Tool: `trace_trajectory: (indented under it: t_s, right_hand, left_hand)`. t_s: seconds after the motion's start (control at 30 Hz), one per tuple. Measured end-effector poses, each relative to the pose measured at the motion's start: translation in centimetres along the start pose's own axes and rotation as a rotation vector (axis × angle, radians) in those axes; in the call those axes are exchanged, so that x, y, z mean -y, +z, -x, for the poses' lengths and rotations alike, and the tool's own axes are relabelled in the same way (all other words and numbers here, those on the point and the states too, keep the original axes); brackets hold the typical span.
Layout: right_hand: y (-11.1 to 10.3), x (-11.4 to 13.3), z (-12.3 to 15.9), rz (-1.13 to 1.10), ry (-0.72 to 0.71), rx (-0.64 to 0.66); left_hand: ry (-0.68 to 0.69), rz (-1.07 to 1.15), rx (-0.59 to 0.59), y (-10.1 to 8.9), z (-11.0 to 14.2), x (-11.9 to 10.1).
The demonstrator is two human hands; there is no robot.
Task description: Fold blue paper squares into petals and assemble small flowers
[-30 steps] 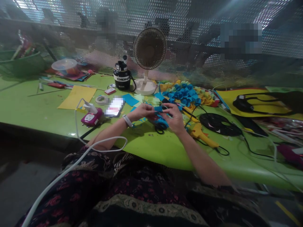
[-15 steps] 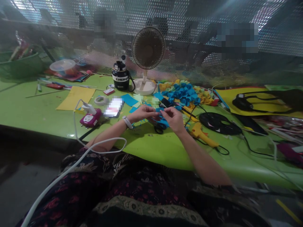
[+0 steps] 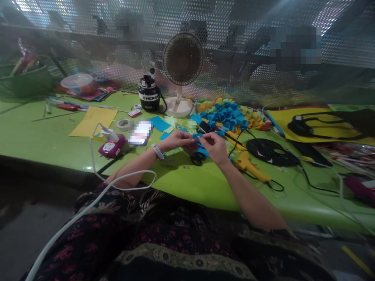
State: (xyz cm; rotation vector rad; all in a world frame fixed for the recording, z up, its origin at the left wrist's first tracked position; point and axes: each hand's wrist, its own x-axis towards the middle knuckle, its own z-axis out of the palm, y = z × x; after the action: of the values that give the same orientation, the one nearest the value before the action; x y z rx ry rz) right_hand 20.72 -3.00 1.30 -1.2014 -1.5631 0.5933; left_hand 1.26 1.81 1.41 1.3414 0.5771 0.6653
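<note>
Left hand (image 3: 179, 141) and right hand (image 3: 216, 147) together pinch 1 small blue paper piece (image 3: 196, 136) directly between them, over a green table (image 3: 181, 181); its long axis is unclear.

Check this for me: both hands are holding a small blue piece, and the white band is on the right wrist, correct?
Not quite: the head view shows the white band on the left wrist. The left hand and right hand are indeed holding a small blue piece.
</note>
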Motion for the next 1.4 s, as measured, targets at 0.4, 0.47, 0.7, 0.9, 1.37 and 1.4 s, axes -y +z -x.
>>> trace_trajectory:
  t_s: [0.4, 0.47, 0.7, 0.9, 1.37, 1.4]
  right_hand:
    - [0.1, 0.0, -0.2, -0.090, 0.055, -0.050]
    - [-0.1, 0.1, -0.4, -0.130, 0.121, 0.005]
    - [-0.4, 0.3, -0.2, 0.059, 0.003, 0.190]
    - [-0.3, 0.5, 0.0, 0.091, -0.024, 0.180]
    - [-0.5, 0.4, -0.1, 0.062, 0.020, 0.280]
    - [-0.4, 0.3, 0.0, 0.062, 0.015, 0.271]
  left_hand:
    - [-0.006, -0.010, -0.011, -0.3, 0.0, 0.3]
    - [-0.013, -0.004, -0.005, -0.2, 0.1, 0.2]
    - [-0.062, 0.005, 0.019, 0.2, 0.3, 0.0]
    - [-0.132, -0.052, 0.093, 0.5, 0.5, -0.4]
    - [-0.069, -0.075, 0.076, -0.2, 0.3, -0.6]
    - [-0.056, -0.080, 0.058, -0.2, 0.3, -0.6]
